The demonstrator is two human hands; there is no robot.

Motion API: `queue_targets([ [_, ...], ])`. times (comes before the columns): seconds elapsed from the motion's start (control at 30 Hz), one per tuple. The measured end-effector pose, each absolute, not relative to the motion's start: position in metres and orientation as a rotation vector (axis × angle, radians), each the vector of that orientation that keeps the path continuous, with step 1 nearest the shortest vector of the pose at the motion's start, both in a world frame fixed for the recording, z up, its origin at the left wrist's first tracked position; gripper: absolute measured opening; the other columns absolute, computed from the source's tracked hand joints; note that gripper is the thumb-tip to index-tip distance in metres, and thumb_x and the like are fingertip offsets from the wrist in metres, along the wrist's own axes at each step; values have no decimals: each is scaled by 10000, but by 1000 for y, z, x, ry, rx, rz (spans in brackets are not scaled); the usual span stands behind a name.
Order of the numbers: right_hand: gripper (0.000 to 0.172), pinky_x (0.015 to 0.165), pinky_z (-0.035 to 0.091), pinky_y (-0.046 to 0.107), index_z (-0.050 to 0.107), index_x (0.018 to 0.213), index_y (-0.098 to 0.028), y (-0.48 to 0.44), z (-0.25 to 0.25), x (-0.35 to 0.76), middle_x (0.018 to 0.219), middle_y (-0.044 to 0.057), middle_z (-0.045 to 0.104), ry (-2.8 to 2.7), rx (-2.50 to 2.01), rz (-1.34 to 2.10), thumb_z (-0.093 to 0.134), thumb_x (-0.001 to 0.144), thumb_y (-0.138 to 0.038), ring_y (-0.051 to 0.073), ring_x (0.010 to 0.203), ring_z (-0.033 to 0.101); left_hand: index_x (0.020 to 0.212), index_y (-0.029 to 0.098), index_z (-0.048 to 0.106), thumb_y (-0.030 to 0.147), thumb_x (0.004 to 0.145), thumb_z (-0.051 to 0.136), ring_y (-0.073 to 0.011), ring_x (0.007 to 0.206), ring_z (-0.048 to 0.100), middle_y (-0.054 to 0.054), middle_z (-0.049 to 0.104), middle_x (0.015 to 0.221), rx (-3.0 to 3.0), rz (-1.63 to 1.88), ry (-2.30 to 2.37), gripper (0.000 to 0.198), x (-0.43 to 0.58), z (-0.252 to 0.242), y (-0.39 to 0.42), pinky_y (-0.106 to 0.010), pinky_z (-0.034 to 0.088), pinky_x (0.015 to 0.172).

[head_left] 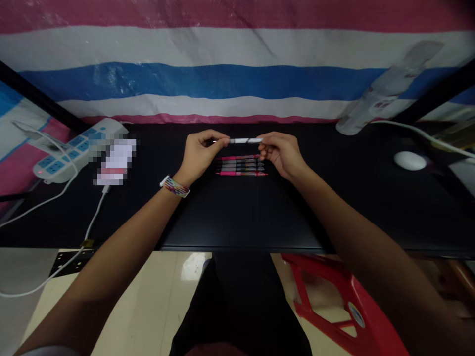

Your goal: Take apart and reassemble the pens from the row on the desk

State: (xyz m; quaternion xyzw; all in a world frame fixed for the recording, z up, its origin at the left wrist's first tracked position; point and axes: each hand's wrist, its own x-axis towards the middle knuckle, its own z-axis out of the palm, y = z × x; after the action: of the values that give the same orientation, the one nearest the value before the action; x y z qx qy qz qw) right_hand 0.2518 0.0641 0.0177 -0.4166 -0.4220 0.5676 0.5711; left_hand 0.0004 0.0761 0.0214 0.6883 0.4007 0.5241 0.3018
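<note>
A white pen (pixel 245 141) with dark markings lies level between my two hands, just beyond a row of other pens. The fingertips of my left hand (pixel 202 151) pinch its left end, and a band sits on that wrist. At the other end, the fingers of my right hand (pixel 281 152) are closed on the pen. Nearer to me, several pens lie side by side on the black table (pixel 237 212). The nearest is a pink pen (pixel 241 173), and dark and grey pens (pixel 241 165) lie behind it.
On the left are a white power strip (pixel 79 151), a blurred-out phone-like object (pixel 116 163) and a white cable (pixel 97 210). A clear bottle (pixel 378 99) and a white mouse (pixel 410 160) are on the right. Below the table edge stands a red stool (pixel 356 296).
</note>
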Motion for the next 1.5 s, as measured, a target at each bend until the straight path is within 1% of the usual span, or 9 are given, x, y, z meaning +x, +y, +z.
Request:
queue_targets([
  [0.1,65,586,559,270,818,866,-203,63,20,252,705,17,698,-928,-951,1423,757,864,-225,139,614,587,951,228,915,308,933,915,-205,865,781,-59,884,921,1806,1430,1005,82,1,21,76,-333,599,794],
  [0.23,314,676,636,300,837,1162,-198,61,24,253,869,47,785,-832,-841,1611,691,998,-423,184,767,710,999,238,930,328,932,923,-198,876,779,-57,899,973,1773,1455,1011,113,2,17,79,-327,602,796],
  [0.37,347,694,657,288,797,1297,-209,62,22,255,918,40,782,-797,-762,1635,683,1042,-416,185,817,735,1032,240,931,382,938,940,-190,849,762,-53,893,967,1788,1440,1030,171,2,14,80,-318,592,768],
  [0.5,307,701,671,270,795,1260,-212,65,19,253,892,36,759,-715,-762,1622,709,1030,-396,169,785,719,1061,241,915,424,942,960,-194,896,781,-57,896,1027,1813,1423,1000,222,3,11,81,-323,615,812],
  [0.7,355,712,698,306,806,1271,-223,66,15,251,893,42,768,-696,-715,1619,719,1011,-449,190,803,722,1086,224,890,372,962,942,-214,1013,819,-67,892,1090,1791,1418,984,200,1,10,83,-344,648,923],
  [0.97,338,805,724,330,805,1249,-215,59,19,247,953,59,786,-600,-671,1620,711,1011,-437,203,886,750,1075,225,879,395,964,946,-221,986,825,-62,880,1049,1760,1418,1001,213,1,9,84,-354,652,907],
  [1.13,283,806,719,328,802,1201,-227,58,20,246,932,46,774,-620,-688,1598,764,977,-395,193,848,741,1076,240,884,393,957,944,-220,998,825,-61,887,1065,1759,1424,978,202,1,8,84,-369,661,929],
  [1.37,368,839,725,344,796,1319,-234,55,25,244,935,34,789,-594,-683,1594,753,982,-374,189,840,753,1064,235,887,456,930,963,-218,1000,823,-64,893,1062,1736,1417,940,269,1,10,82,-364,656,940],
  [1.5,345,801,727,331,804,1309,-247,53,29,244,921,36,781,-573,-742,1588,732,996,-371,189,814,750,1038,236,880,464,920,963,-226,999,820,-65,888,1039,1725,1404,971,269,3,13,81,-371,655,940],
])
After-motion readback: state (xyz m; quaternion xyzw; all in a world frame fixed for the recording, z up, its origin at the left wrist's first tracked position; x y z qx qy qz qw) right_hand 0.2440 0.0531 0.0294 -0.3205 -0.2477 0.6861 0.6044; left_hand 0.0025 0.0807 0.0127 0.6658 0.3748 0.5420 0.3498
